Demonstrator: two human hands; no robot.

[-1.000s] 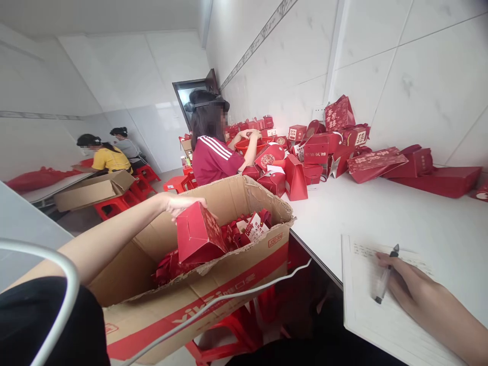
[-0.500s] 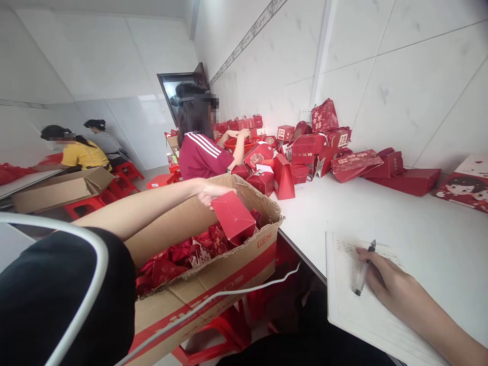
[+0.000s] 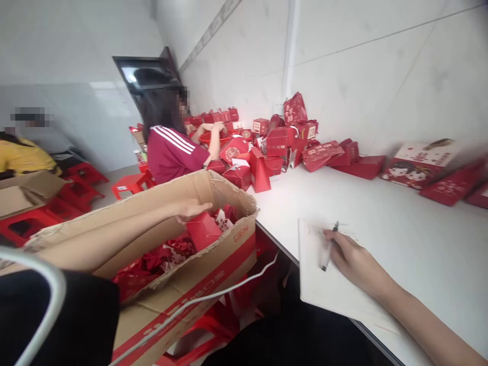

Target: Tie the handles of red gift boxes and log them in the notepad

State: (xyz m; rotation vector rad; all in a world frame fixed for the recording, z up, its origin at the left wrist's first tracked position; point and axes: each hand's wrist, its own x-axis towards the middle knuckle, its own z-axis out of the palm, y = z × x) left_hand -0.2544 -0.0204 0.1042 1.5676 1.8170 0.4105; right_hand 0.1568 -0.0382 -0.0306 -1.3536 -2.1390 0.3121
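Note:
My left hand (image 3: 191,208) is inside the cardboard carton (image 3: 183,300), its fingers stretched out just above a plain red gift box (image 3: 205,231). That box rests on a heap of red and white gift boxes (image 3: 147,267) in the carton. The hand looks open, though its underside is partly hidden, so touching or apart is unclear. On the white table, my right hand (image 3: 348,254) pinches a clear pen with a black grip (image 3: 327,251), slanted above an open notebook (image 3: 314,284). Handwriting fills some lines near the top of the page.
A white cable (image 3: 213,295) crosses in front of the carton. Red gift boxes (image 3: 263,160) pile up along the wall on the white table (image 3: 282,203). A co-worker in a maroon shirt (image 3: 175,155) reaches into a red basket. Red stools (image 3: 131,183) stand at left.
My left hand has lowered the red gift box into the carton, and its fingers have straightened away from it. The view has turned right. My right hand still holds the pen over the notebook.

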